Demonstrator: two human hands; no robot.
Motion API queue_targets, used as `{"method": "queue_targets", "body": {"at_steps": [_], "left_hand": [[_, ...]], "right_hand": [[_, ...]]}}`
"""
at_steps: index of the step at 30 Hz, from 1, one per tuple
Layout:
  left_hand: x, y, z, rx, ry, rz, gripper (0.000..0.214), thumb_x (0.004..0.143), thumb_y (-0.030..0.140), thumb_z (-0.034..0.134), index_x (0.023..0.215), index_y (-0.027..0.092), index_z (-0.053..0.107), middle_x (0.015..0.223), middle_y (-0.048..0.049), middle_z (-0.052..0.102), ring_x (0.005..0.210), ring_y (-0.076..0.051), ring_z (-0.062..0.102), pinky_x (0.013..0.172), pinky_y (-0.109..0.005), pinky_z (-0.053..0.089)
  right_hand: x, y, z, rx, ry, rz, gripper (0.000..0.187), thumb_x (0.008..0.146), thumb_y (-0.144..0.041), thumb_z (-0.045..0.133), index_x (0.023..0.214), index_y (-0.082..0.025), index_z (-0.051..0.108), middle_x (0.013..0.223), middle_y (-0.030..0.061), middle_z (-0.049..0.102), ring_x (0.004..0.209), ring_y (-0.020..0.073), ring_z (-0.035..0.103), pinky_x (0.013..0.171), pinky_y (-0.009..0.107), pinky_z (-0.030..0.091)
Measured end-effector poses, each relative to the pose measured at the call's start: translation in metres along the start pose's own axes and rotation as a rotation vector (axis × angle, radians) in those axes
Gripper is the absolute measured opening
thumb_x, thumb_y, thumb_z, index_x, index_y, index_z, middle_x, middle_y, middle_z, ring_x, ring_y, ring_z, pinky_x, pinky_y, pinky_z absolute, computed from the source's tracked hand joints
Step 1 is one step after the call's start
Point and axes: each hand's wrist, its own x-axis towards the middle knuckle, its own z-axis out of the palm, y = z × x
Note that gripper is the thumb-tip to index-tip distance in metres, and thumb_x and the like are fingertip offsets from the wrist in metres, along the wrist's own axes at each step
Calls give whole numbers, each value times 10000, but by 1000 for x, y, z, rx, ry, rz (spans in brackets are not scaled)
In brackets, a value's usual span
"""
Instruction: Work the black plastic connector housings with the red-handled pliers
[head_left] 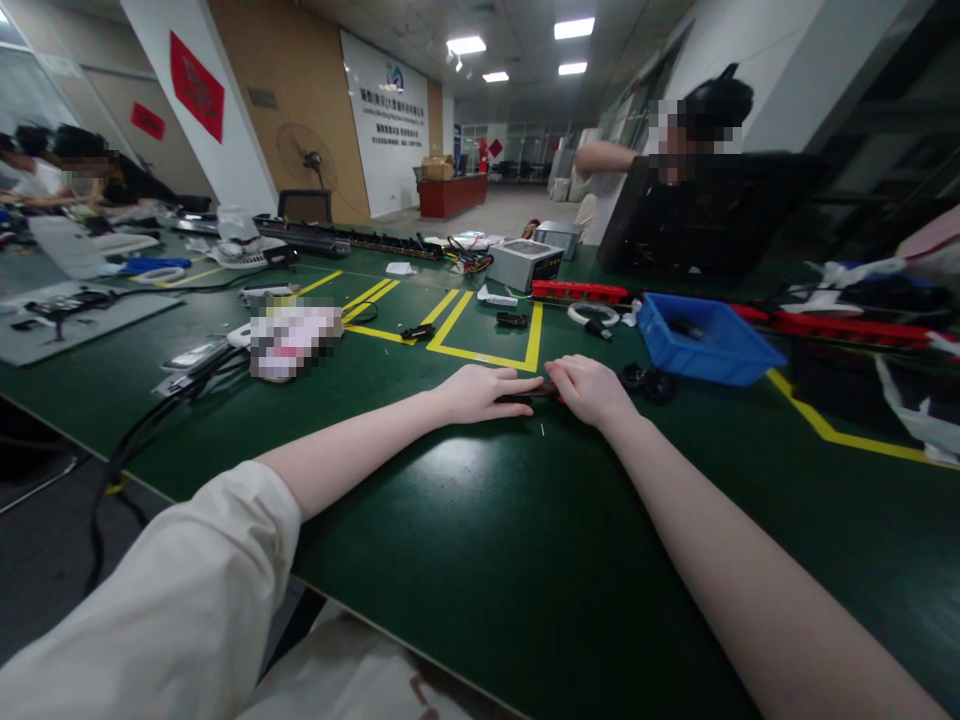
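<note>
My left hand (484,393) is stretched over the green table (420,560), with its fingers extended and the thumb apart. A thin dark thing with a red part (553,393) lies between my two hands, just by the left fingertips. My right hand (596,390) is closed around its red end, and the fingers hide most of it, so its kind does not show. Beyond my hands, a small black part (512,320) lies inside a yellow-taped rectangle. A second black part (418,331) is left of it.
A blue bin (705,340) stands right of my hands, with black round parts (649,382) before it. At the left are a blurred pink-white item (296,340) and black cables (150,410). A grey metal box (525,262) is farther back. A co-worker (705,120) is behind a black panel.
</note>
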Motion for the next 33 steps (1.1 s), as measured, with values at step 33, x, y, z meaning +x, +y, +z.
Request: {"method": "queue_targets", "body": {"at_steps": [33], "left_hand": [[-2,-4,9,100,164,-53,510,989,556,426,1388,256,532,1036,-56,653,841,-166,655,715,-245,456]], "right_hand": [[-6,-1,-4,-118,-22,40,472,987,-506,334,847,-200,664,915,80,677,880,209,562,728,335,355]]}}
